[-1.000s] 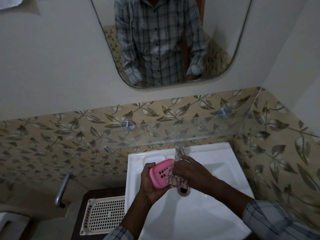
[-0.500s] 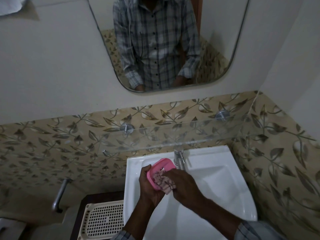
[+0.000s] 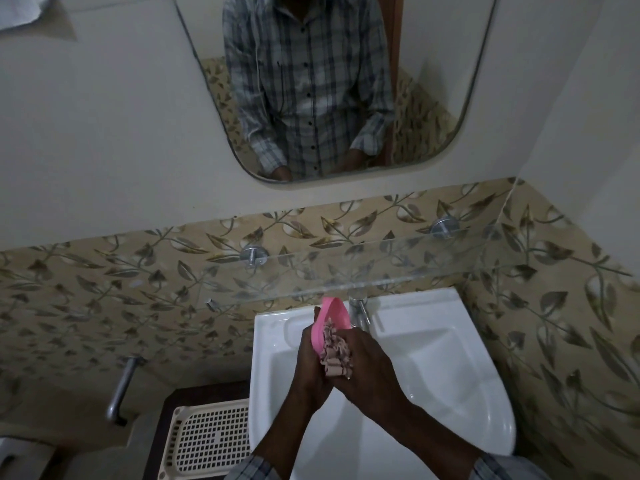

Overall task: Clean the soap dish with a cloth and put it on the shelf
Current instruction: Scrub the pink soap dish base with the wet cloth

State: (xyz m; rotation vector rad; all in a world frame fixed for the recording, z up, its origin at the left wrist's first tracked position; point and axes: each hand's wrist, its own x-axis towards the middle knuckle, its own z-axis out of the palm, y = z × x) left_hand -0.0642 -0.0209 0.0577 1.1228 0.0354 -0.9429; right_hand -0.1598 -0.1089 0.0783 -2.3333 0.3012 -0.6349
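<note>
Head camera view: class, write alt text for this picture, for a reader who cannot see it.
Over a white sink, the left hand holds a pink soap dish while the right hand presses a patterned cloth into it. Above are a glass shelf, leaf-patterned tiles and a mirror.

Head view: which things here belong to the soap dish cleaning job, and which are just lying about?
In the job:
pink soap dish, held by the left hand
patterned cloth, pressed into it by the right hand
glass shelf, where the dish goes

Just around:
white sink
tap
mirror
beige perforated tray
</note>
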